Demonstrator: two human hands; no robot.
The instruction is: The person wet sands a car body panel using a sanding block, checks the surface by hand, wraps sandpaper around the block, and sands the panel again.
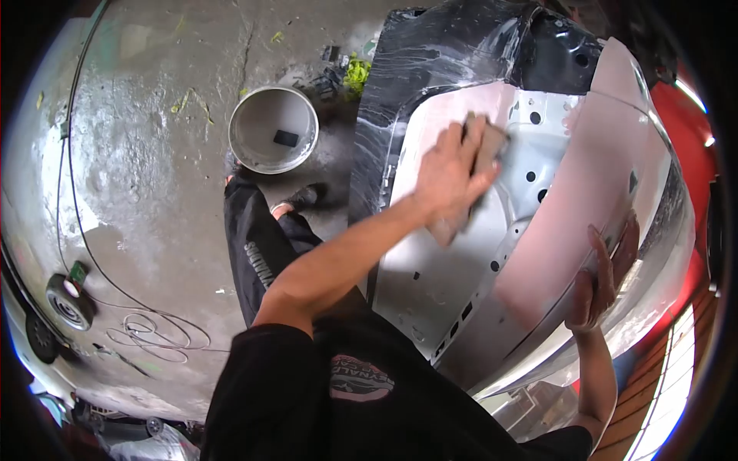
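Note:
My left hand (453,173) is closed on a grey-brown sheet of sandpaper (447,229), pressing it against a car body panel (407,276). Its fingers cover the middle of the sheet, so only the ends show. Under and around the sheet the panel is pale grey, with pink primer and several dark holes. On the right, my right hand (602,276) rests on the curved outer side of the body, fingers stretched out and apart. Pink primer (553,246) covers the strip between my hands. The bodywork's far end (453,54) is black with whitish streaks.
A round bucket (238,131) with a dark rectangular piece (285,138) inside stands on the concrete floor near my feet. Yellow-green scraps (357,74) lie beside the bodywork. A hose (73,177) runs along the left, near a small wheel (69,302).

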